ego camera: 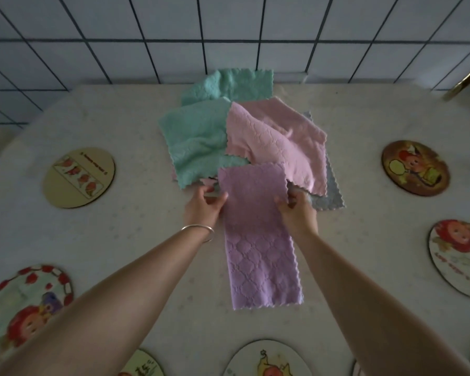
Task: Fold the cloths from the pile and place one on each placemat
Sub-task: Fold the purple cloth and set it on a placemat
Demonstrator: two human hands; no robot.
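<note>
A purple cloth lies stretched toward me on the table, its far end overlapping the pile. My left hand pinches its left edge near the far end, and my right hand grips its right edge opposite. Behind them sits the pile: a teal cloth, a second teal cloth at the back, a pink cloth and a grey-blue cloth underneath. Round placemats ring the table: one at the left, one at the near left, one at the right.
More placemats lie at the far right and along the near edge. A white tiled wall rises behind the table. A gold-coloured object pokes in at the upper right.
</note>
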